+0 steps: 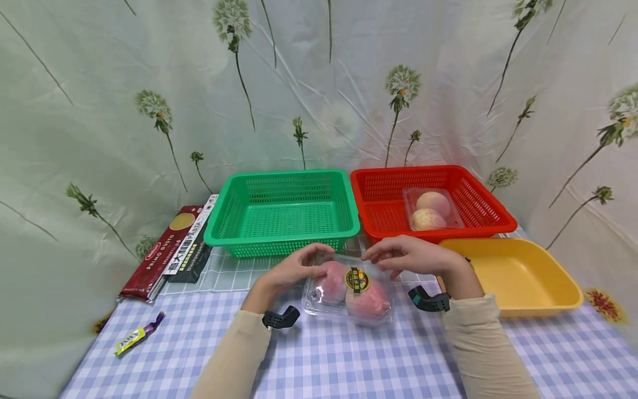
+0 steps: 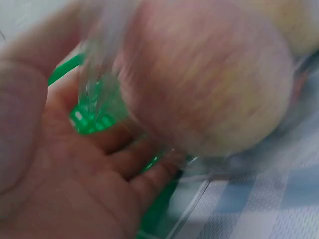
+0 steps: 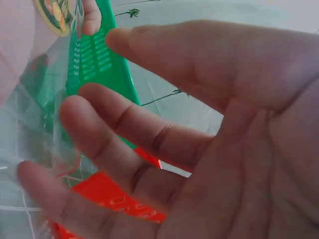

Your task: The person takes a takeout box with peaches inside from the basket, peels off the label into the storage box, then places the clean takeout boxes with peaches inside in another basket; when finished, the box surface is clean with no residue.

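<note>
Being held at its left end by the left hand (image 1: 294,269), a clear plastic pack (image 1: 347,296) with two pink fruits (image 1: 370,300) inside is set between the two hands, just in front of the left hand's palm. Its edge is pinched between thumb and fingers there. The right hand (image 1: 416,256) is held at the pack's far right corner, fingers loosely apart and closed on nothing; whether a fingertip is brushed against the plastic cannot be told. Nor can it be told whether the pack is fully lifted off the tabletop (image 1: 319,360).

Beyond the left hand a green basket (image 1: 286,219) is placed; beyond the right hand, a red basket (image 1: 379,216), in which a second fruit pack (image 1: 431,210) is seen. A yellow tray (image 1: 523,277) is placed to the right of the right hand.

The pack is judged fairly light but shifting, as the fruits may be rolled inside. The shell is likely thin, springy and slippery, and the fruit easily bruised. It is best taken low at both short ends, with the base supported and no pressure put on the lid over the fruits.
</note>
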{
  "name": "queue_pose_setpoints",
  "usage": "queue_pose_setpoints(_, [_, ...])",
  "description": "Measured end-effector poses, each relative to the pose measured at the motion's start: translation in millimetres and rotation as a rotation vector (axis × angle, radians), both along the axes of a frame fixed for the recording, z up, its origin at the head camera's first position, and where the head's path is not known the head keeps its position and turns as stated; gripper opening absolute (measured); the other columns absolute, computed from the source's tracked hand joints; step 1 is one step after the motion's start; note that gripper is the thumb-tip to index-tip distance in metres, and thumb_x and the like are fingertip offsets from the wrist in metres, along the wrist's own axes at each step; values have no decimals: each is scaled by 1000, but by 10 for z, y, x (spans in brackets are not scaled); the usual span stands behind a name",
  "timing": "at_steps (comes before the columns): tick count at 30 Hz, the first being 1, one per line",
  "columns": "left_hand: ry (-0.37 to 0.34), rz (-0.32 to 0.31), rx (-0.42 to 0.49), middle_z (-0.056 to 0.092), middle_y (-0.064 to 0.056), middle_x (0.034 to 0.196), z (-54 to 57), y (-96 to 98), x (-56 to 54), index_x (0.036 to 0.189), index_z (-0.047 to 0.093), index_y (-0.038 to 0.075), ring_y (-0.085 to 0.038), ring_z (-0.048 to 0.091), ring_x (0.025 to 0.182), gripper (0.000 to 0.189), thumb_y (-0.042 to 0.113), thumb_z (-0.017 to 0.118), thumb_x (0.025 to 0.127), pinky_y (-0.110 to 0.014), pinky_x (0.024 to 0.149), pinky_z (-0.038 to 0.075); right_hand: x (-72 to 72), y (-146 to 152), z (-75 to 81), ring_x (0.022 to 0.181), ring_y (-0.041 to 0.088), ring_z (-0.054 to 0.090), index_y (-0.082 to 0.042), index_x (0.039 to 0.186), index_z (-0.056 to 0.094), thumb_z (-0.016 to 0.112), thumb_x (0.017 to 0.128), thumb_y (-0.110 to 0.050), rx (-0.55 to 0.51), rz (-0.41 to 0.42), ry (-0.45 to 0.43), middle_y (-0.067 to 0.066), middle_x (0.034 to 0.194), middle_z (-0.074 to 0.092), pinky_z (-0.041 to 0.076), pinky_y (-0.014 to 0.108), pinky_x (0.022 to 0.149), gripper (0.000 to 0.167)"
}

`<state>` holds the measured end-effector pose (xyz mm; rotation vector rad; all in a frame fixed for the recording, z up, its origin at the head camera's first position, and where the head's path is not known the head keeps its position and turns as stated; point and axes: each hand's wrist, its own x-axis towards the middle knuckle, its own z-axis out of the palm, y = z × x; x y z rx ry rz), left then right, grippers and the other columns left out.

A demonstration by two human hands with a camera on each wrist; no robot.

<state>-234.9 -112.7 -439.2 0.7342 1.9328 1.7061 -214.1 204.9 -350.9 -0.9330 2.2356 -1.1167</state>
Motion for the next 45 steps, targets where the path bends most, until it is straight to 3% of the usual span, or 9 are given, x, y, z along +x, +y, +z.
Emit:
queue_pose_setpoints(3, [7,-102,-1,50,-16,148,-1,-32,-10,149,43,10,-12,56,121,62,21,69,94,-27,97,49,-8,12,-11,116,42,58,-6,134,61,59,99,-12,-32,0,25,19,132,63,59,35,85,35])
queue_pose_setpoints(5, [28,-134,10,50,-18,149,-7,-42,-12,151,40,8,-11,58,122,66,23,70,94,-27,98,49,-7,19,-13,117,42,58,-7,134,61,59,99,-12,-53,-1,29,16,132,64,59,35,86,35])
queue_pose_setpoints(7, [40,-119,21,53,-18,147,-15,-33,-6,151,40,5,-11,59,122,65,21,68,95,-27,99,48,-6,26,-11,118,42,58,-8,135,61,59,99,-11,-79,0,24,14,131,64,59,35,87,36])
queue_pose_setpoints(11, [48,-33,26,57,-11,143,-42,-8,0,145,49,5,-13,56,124,53,15,66,95,-28,100,46,-8,13,-7,121,40,59,-10,135,60,58,100,-11,-97,-5,70,11,131,65,56,31,94,36])
queue_pose_setpoints(17, [51,54,29,60,-6,138,-80,21,-8,135,59,9,-15,55,120,41,11,66,95,-30,97,47,42,-193,-9,113,27,64,-13,131,66,62,98,-15,40,-100,218,10,128,68,55,29,93,33])
queue_pose_setpoints(25, [49,60,10,59,-4,138,-81,27,-9,135,59,11,-15,56,115,39,15,65,96,-30,91,49,80,-417,-67,110,24,53,-11,125,69,63,94,-9,187,-68,442,9,118,62,49,37,90,32])
queue_pose_setpoints(32, [44,54,16,58,-4,138,-77,26,3,135,59,9,-15,55,114,41,18,66,96,-30,91,49,74,-455,-99,106,28,57,-12,111,74,67,91,-7,134,-140,397,12,110,65,51,39,89,21])
queue_pose_setpoints(41, [51,50,22,59,-3,137,-80,31,-1,135,59,9,-15,57,112,42,21,67,95,-30,90,49,57,-614,-197,86,16,54,-18,89,67,73,88,-13,144,-263,507,2,96,62,47,30,78,8])
queue_pose_setpoints(45, [47,47,33,59,-3,136,-78,33,2,134,59,10,-14,58,112,41,21,67,95,-29,90,50,39,-614,-222,84,13,56,-18,86,64,73,89,-12,102,-255,515,0,91,61,50,31,78,11])
